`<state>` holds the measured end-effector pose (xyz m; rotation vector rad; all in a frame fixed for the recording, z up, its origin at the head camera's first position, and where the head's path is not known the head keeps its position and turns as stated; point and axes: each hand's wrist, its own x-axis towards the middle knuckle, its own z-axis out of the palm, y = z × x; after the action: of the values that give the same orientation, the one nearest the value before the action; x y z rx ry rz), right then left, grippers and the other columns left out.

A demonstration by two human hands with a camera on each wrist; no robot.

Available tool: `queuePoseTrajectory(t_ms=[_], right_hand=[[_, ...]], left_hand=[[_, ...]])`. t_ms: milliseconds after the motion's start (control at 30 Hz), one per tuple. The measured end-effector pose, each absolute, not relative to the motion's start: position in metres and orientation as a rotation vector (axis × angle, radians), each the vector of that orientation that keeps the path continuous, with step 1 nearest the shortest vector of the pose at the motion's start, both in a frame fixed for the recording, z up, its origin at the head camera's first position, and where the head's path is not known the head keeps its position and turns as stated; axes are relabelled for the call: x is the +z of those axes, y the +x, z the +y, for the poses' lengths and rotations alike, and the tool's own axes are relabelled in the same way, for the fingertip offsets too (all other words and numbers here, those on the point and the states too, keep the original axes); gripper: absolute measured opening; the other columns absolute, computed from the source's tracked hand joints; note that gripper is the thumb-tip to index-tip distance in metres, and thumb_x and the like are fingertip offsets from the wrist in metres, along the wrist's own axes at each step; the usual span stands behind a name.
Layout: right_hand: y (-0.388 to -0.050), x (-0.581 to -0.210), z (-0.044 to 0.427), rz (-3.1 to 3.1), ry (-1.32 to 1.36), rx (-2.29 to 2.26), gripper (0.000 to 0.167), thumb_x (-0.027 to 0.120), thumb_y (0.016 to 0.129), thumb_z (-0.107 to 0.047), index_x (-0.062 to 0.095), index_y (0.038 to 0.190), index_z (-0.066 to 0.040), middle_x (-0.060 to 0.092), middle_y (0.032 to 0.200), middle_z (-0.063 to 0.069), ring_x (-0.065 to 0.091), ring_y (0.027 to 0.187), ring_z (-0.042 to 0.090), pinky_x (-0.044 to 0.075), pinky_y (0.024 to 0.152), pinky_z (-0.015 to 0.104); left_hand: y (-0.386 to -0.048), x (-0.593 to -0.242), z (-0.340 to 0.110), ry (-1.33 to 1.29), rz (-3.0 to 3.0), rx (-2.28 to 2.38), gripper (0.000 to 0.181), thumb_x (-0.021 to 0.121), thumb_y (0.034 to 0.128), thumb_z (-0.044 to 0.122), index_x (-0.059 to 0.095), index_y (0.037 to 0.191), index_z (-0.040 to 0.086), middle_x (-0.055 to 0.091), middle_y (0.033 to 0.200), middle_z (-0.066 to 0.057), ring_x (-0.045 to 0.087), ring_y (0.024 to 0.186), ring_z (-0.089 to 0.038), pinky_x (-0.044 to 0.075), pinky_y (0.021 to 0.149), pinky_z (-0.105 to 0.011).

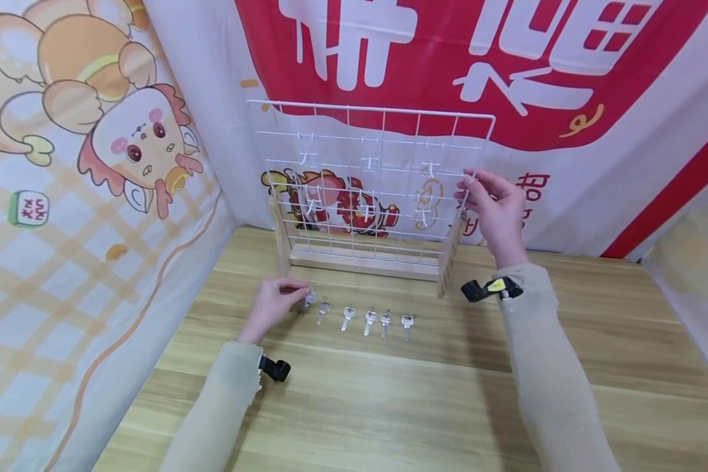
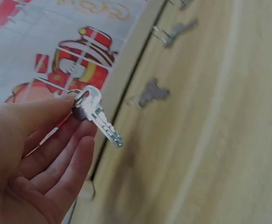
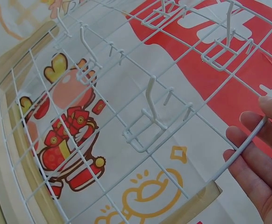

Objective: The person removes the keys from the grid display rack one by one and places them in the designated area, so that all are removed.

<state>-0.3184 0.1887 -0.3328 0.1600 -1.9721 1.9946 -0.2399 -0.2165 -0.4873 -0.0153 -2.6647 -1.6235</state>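
Observation:
My left hand [image 1: 273, 305] pinches a silver key [image 2: 96, 108] by its small ring between thumb and fingers, at the left end of a row of keys. In the left wrist view the key's toothed blade points down to the right, apart from the table. My right hand [image 1: 498, 208] holds the right edge of a white wire grid rack [image 1: 370, 109], thumb and fingers on the frame wire. Several white hooks [image 3: 150, 100] are clipped across the grid in two rows. I see no keys on them.
Several more silver keys [image 1: 348, 316] with rings lie in a row on the wood-grain table [image 1: 354, 406] before the rack. The grid stands in a wooden base [image 1: 362, 263]. Printed cloth [image 1: 224, 78] hangs behind and along the left.

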Motion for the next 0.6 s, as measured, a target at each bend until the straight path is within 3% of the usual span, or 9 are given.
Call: queuePoseTrajectory(t_ms=[267,600], right_hand=[[-0.320,-0.335,0.187,-1.960,0.172,2.011,0.039,0.077,0.090,-0.033,0.074,0.124,-0.015,0.069,0.121,0.019,0.071,0.102,0.023,0.056,0.091,0.029],[-0.315,-0.343,0.194,-2.063,0.110,1.856,0.044,0.077,0.091,-0.037,0.070,0.131,-0.020,0.066,0.130,0.003,0.061,0.118,0.020,0.050,0.099,0.026]], left_hand=[[-0.251,-0.507,-0.222,0.012,-2.767,-1.431,0.010,0.078,0.0926,0.014,0.079,0.099,0.007,0.076,0.096,-0.006,0.069,0.085,-0.019,0.057,0.078,-0.035],[-0.256,-0.505,-0.218,0.121,-2.863,-1.323,0.014,0.078,0.0918,0.017,0.079,0.099,0.005,0.076,0.102,-0.009,0.067,0.099,-0.027,0.051,0.089,-0.043]])
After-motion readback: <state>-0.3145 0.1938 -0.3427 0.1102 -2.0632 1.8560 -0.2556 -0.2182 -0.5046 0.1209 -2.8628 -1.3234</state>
